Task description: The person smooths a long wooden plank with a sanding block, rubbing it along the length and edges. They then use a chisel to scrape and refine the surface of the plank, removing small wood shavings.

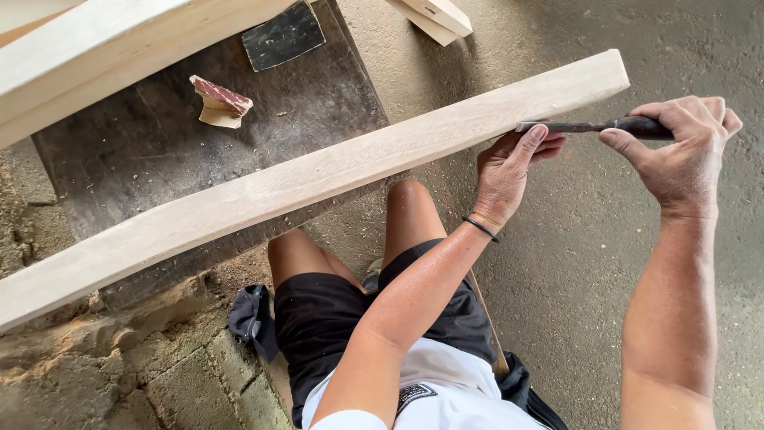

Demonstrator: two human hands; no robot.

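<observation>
Pale wooden plank (318, 179), long and squared, runs diagonally across the view from the lower left edge up to its cut end at the upper right, resting over a dark, dusty board (159, 135) that lies on the ground. A person sits behind it, seen from above, bare knees under the plank, in black shorts and a white shirt. Their left hand (509, 171) presses against the near edge of the plank close to its right end, fingers curled against the wood and the thumb stretched up to touch the metal blade of a chisel (589, 126). A thin dark band circles that wrist. Their right hand (684, 147) is closed around the chisel's dark handle, holding the tool level so the blade lies along the plank's lower edge, pointing left. On the dark board, well apart from the hands, sits a small folded piece of sandpaper (219, 99), reddish on top and pale beneath, and farther up a flat black sheet (284, 36). Another pale beam (103, 56) crosses the upper left corner, and the ends of two more wood pieces (434, 16) show at the top. Sawdust lies on the rough concrete floor (573, 263) and the block paving at lower left.
</observation>
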